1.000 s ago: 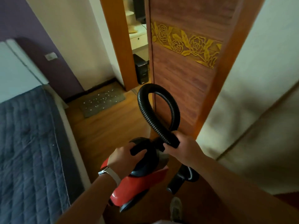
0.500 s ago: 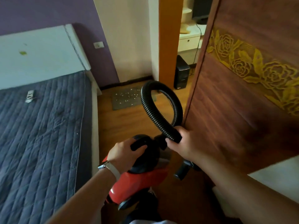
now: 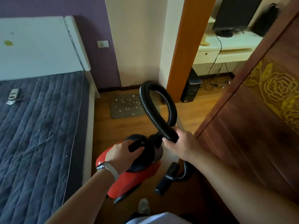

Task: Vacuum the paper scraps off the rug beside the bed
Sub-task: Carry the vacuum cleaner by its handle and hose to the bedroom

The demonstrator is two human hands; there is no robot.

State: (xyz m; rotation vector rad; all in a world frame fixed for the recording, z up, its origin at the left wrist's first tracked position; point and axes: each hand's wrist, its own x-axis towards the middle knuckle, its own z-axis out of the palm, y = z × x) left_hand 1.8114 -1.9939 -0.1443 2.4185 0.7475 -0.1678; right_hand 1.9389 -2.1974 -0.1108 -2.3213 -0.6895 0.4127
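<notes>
Bedroom, daytime: vacuum cleaner [image 3: 134, 177] w/ glossy red plastic shell and black dome; its hose [image 3: 150, 113] is ribbed black plastic, slight sheen. The rug [image 3: 119, 113] looks matt grey, coarse pile, flecked w/ white paper scraps [image 3: 127, 104]. Wood-plank floor [image 3: 129, 126], satin finish. Quilted bed cover [image 3: 40, 135]: blue-grey cloth, matt, creased. Smooth white headboard [image 3: 40, 49]. The door [image 3: 250, 143]: dark wood grain, gold carved-rose relief.
</notes>
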